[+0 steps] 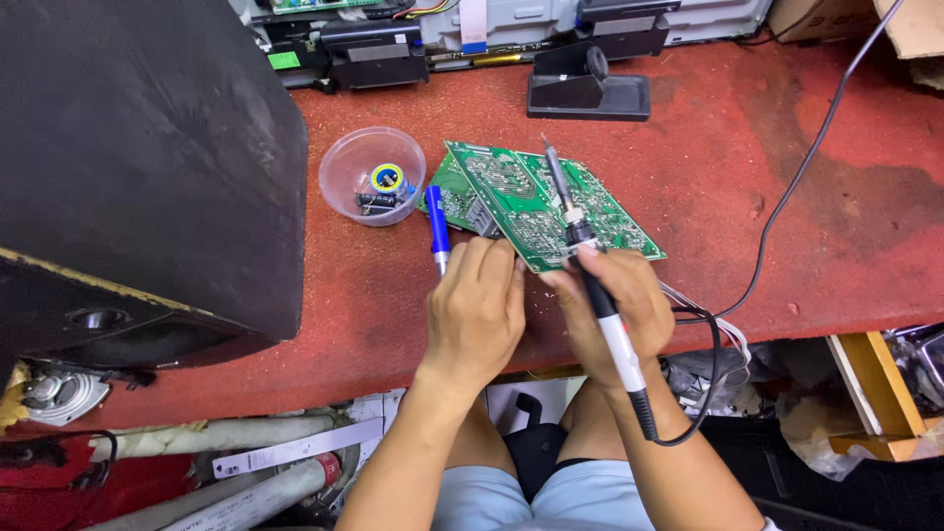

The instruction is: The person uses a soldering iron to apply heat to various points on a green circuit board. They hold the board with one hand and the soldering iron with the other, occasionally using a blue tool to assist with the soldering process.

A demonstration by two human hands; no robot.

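A green circuit board (536,202) lies solder side up on the red bench, partly over a second green board (454,200). My right hand (615,315) grips a soldering iron (590,275) with a black and white handle; its tip points away over the board. My left hand (479,310) rests at the board's near edge, fingers curled, beside a blue pen-shaped tool (437,228) that lies on the bench. Whether the left fingers pinch anything is hidden.
A clear plastic bowl (373,175) with small parts sits left of the boards. A black soldering iron stand (587,87) stands behind them. A large black speaker cabinet (138,167) fills the left. A black cable (796,187) crosses the bench at right.
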